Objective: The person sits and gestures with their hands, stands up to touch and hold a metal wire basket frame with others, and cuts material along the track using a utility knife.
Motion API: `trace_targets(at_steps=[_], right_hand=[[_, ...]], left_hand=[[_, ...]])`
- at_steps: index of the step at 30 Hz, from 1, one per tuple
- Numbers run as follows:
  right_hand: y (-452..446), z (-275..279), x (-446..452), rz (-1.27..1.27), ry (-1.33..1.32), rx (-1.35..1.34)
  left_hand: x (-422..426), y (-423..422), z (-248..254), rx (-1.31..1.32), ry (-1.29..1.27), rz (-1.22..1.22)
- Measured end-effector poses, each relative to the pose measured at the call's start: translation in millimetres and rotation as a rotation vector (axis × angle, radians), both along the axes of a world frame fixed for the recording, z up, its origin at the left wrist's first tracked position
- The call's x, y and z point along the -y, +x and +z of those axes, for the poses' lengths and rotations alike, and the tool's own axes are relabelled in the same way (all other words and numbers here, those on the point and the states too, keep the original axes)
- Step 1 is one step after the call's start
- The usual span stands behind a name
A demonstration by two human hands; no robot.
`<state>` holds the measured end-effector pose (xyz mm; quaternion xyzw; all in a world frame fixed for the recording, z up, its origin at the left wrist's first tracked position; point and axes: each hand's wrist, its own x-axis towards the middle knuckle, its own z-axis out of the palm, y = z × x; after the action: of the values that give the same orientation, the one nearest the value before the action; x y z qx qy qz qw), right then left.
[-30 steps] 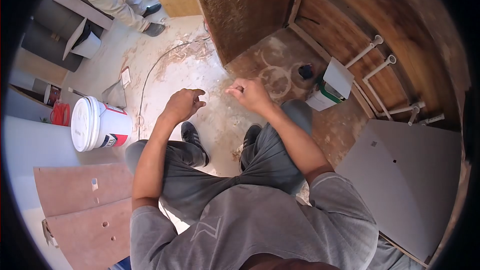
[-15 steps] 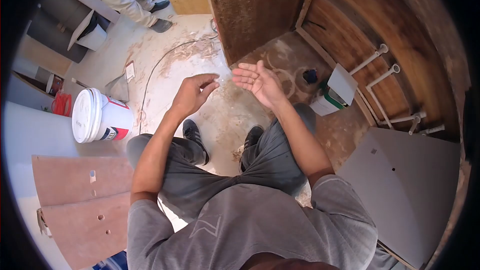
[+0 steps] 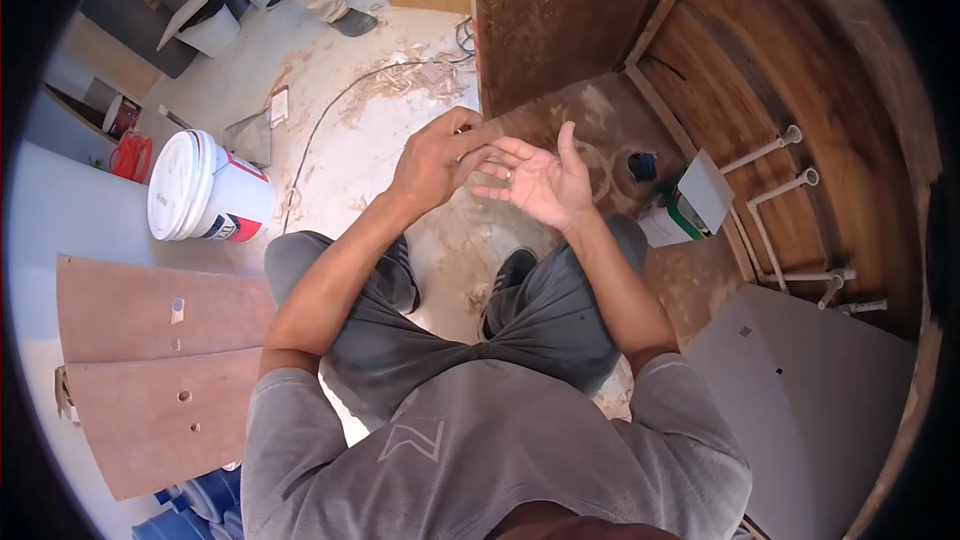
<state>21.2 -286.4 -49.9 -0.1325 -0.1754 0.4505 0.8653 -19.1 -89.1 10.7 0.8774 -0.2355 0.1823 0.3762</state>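
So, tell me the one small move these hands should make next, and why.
I'd probably ease the left hand slightly away from the right hand: the two overlap at the fingers, and I can't tell whether something small is pinched there. The right hand is open, palm up, with nothing visible lying on it.

White bucket (image 3: 212,188), red-and-navy label (image 3: 235,228)
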Motion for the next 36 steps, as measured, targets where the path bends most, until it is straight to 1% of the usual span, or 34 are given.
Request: trace_targets(at_steps=[2, 4, 7, 10, 13, 20, 22, 23, 26, 29, 32, 35, 36], right_hand=[[-4.6, 7.7, -1.4, 0.016, 0.017, -0.051], [-5.9, 8.1, -0.2, 0.058, 0.033, -0.032], [-9.6, 7.0, 1.6, 0.117, 0.04, 0.005], [-9.5, 3.6, 2.7, 0.124, 0.011, 0.07], [-13.0, 4.7, 1.2, 0.095, -0.032, 0.165], [-13.6, 3.5, -3.1, 0.063, -0.113, 0.252], [-13.2, 5.4, -3.9, 0.048, -0.146, 0.278], [-13.4, 4.4, -3.0, 0.017, -0.183, 0.313], [-4.5, 4.3, 5.2, 0.049, -0.091, 0.247], [-2.4, 12.1, 13.1, 0.033, 0.014, 0.222], [-10.9, 14.7, 6.1, 0.019, 0.005, 0.208], [-18.3, 19.2, -7.4, -0.098, -0.172, 0.342], [-19.0, 18.0, -10.6, -0.116, -0.184, 0.36]], left_hand=[[-1.1, 1.6, -0.5, 0.065, 0.039, -0.007], [-2.9, 4.2, 3.1, 0.171, 0.08, -0.031], [-1.3, 7.9, -0.5, 0.199, 0.021, -0.091], [6.8, 7.6, -1.1, 0.076, -0.072, -0.062], [14.2, 10.5, -0.5, 0.032, -0.203, -0.051], [31.2, 17.1, -3.6, -0.426, -0.482, 0.128], [34.8, 15.6, 7.4, -0.584, -0.552, 0.181], [33.9, 22.7, -7.3, -0.452, -0.505, 0.175], [32.3, 25.5, -4.1, -0.61, -0.615, 0.096], [32.1, 26.4, 0.4, -0.647, -0.801, -0.19], [27.0, 32.9, -14.1, -0.562, -0.799, -0.237], [25.6, 26.4, -1.3, -0.743, -0.835, -0.104], [26.3, 28.8, -5.9, -0.726, -0.844, -0.08]])
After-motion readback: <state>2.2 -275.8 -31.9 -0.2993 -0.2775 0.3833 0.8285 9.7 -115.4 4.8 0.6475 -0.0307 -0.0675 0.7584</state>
